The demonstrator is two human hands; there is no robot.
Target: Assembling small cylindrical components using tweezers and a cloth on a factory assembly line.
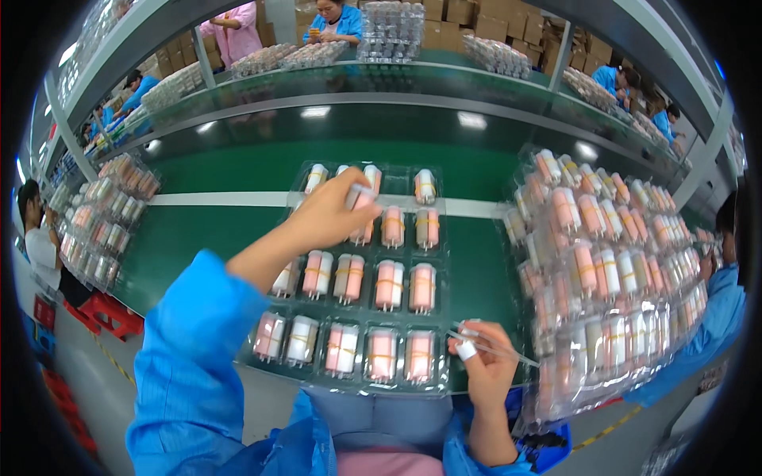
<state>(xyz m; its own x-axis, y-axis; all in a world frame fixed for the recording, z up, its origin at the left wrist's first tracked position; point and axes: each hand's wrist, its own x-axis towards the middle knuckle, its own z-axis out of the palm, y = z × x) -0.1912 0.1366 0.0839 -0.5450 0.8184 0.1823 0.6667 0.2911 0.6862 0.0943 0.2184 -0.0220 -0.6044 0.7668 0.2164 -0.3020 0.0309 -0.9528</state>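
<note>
A clear plastic blister tray [403, 317] lies in front of me, its pockets holding pairs of small pink, white and grey cylinders [389, 285] bound with yellow bands, metal prongs at their lower ends. My left hand [333, 210] reaches over the tray's far rows. Its fingers are closed on a pink and white cylinder pair [363, 197], partly hidden by them. By the tray's near right corner, my right hand [486, 361] pinches a thin clear strip [508, 353] that slants off to the right. White covers sit on some right-hand fingertips.
Tall stacks of filled clear trays [603, 293] stand close on the right, with another stack [103, 214] at the left. The green conveyor belt [246, 151] runs crosswise under a metal frame. Co-workers, more trays and cartons [508, 24] are beyond it.
</note>
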